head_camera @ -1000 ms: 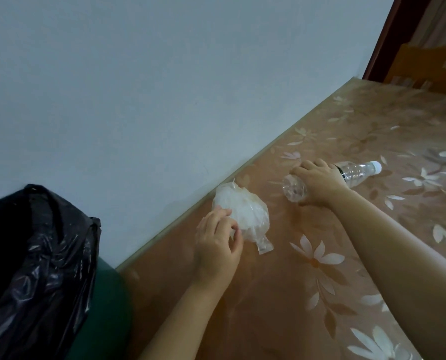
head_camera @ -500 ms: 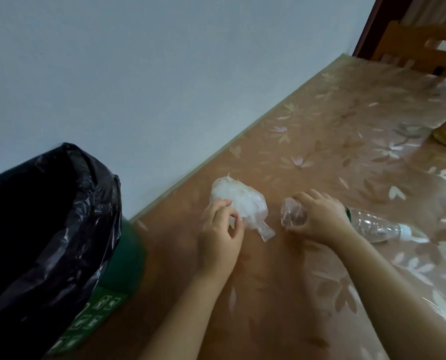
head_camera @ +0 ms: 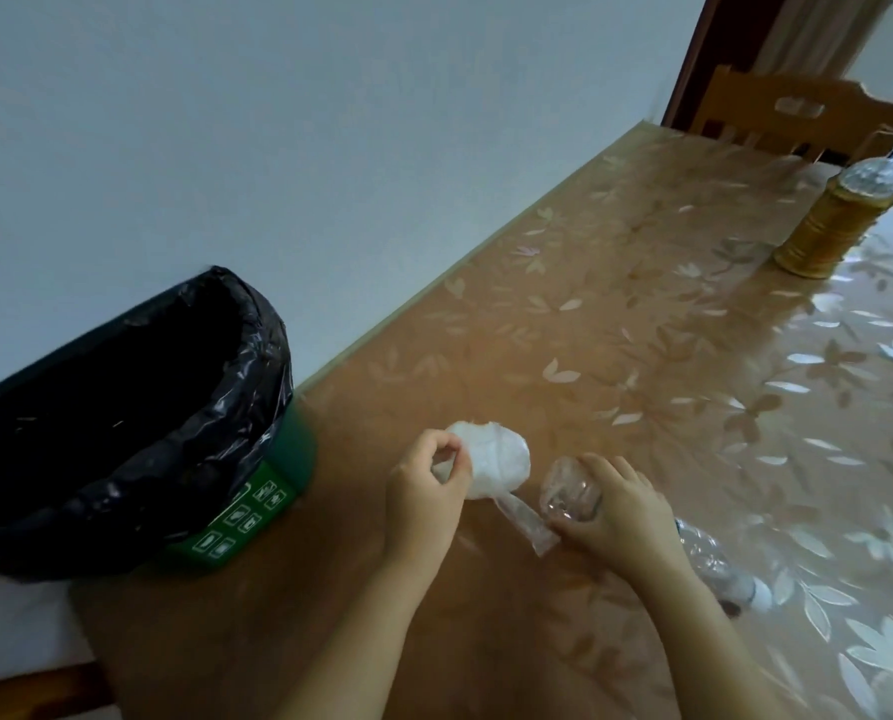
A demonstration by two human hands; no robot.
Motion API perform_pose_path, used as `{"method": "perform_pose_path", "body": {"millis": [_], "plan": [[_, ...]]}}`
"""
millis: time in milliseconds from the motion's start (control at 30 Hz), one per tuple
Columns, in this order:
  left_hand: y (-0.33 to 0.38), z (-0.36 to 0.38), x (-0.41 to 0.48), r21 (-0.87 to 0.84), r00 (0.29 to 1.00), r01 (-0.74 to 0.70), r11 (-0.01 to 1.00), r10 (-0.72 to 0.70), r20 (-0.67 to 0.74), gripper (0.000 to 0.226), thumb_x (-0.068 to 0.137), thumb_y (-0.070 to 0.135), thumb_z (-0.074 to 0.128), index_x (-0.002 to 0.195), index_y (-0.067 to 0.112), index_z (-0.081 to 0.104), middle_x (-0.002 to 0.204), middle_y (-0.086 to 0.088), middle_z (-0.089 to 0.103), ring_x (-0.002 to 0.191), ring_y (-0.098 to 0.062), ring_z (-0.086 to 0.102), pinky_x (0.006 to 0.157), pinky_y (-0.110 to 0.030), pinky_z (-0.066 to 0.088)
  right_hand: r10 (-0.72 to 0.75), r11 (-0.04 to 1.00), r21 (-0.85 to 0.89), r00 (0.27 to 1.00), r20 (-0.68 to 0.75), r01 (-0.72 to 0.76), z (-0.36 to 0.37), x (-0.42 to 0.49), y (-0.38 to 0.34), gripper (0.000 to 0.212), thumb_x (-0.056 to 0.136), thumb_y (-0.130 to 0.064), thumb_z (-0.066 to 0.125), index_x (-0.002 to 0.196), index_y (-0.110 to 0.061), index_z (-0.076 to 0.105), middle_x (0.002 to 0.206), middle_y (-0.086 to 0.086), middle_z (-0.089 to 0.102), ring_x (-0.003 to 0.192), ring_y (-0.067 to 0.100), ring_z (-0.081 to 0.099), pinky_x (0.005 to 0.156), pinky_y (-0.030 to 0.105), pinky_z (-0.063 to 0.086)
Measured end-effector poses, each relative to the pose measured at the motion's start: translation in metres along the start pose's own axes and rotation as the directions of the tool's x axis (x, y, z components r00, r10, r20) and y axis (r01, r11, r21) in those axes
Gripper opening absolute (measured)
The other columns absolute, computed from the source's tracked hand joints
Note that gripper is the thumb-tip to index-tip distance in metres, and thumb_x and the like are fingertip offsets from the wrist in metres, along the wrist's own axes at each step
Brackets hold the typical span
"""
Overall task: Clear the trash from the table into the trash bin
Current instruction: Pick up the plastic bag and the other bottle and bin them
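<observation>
Lower centre of the frame: my left hand (head_camera: 423, 491) pinches the crumpled white plastic bag (head_camera: 491, 459) by its edge, the bag's clear tail trailing onto the bench (head_camera: 616, 314). Just right of it, my right hand (head_camera: 621, 517) is wrapped around the empty clear bottle (head_camera: 571, 493), cap end pointing lower right. The black-lined green trash bin (head_camera: 138, 407) stands at the left, beside the bench edge

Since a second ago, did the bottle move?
Yes. The bottle in the right hand has slid along the table toward the bin, and its base now lies close beside the white bag.
</observation>
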State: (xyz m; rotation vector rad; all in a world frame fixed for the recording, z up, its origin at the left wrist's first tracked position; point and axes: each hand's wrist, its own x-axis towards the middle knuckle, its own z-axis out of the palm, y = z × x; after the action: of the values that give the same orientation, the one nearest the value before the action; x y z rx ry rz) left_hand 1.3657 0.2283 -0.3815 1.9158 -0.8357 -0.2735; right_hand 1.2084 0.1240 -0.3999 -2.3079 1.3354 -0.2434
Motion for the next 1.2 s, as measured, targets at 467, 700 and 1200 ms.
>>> {"method": "perform_pose_path", "body": {"millis": [467, 700, 1200], "plan": [[0.049, -0.076, -0.064, -0.240, 0.994, 0.108, 0.965, -0.104, 0.029, 0.017, 0.081, 0.003, 0.063, 0.074, 0.018, 0.058, 0.073, -0.001, 0.065, 0.069, -0.012, 0.061, 0.059, -0.014, 0.048, -0.088, 0.952, 0.262, 0.962, -0.259, 0.157, -0.062, -0.095, -0.063, 0.075, 0.060, -0.037, 0.081, 0.124, -0.022, 0.045, 0.106, -0.011, 0.047, 0.099, 0.013, 0.049, 0.078, 0.028, 0.039], [0.064, -0.159, -0.060, -0.341, 0.993, 0.070, 0.937, -0.099, -0.067, 0.012, 0.083, 0.008, 0.062, 0.077, 0.019, 0.060, 0.077, -0.004, 0.067, 0.072, -0.017, 0.063, 0.061, -0.027, 0.050, -0.192, 0.908, 0.313, 0.941, -0.280, 0.279, -0.081, -0.112, -0.138, 0.075, 0.063, -0.034, 0.079, 0.127, -0.023, 0.042, 0.112, -0.013, 0.043, 0.104, 0.007, 0.042, 0.082, 0.023, 0.033], [0.066, -0.305, -0.032, -0.396, 0.906, -0.080, 0.915, -0.099, -0.412, 0.017, 0.084, 0.005, 0.061, 0.073, 0.019, 0.060, 0.069, -0.004, 0.067, 0.061, -0.012, 0.062, 0.058, -0.030, 0.052, -0.419, 0.718, 0.455, 0.849, -0.321, 0.527, -0.088, -0.110, -0.291, 0.079, 0.064, -0.039, 0.078, 0.130, -0.026, 0.037, 0.126, -0.008, 0.049, 0.113, 0.005, 0.045, 0.089, 0.023, 0.036]]}}
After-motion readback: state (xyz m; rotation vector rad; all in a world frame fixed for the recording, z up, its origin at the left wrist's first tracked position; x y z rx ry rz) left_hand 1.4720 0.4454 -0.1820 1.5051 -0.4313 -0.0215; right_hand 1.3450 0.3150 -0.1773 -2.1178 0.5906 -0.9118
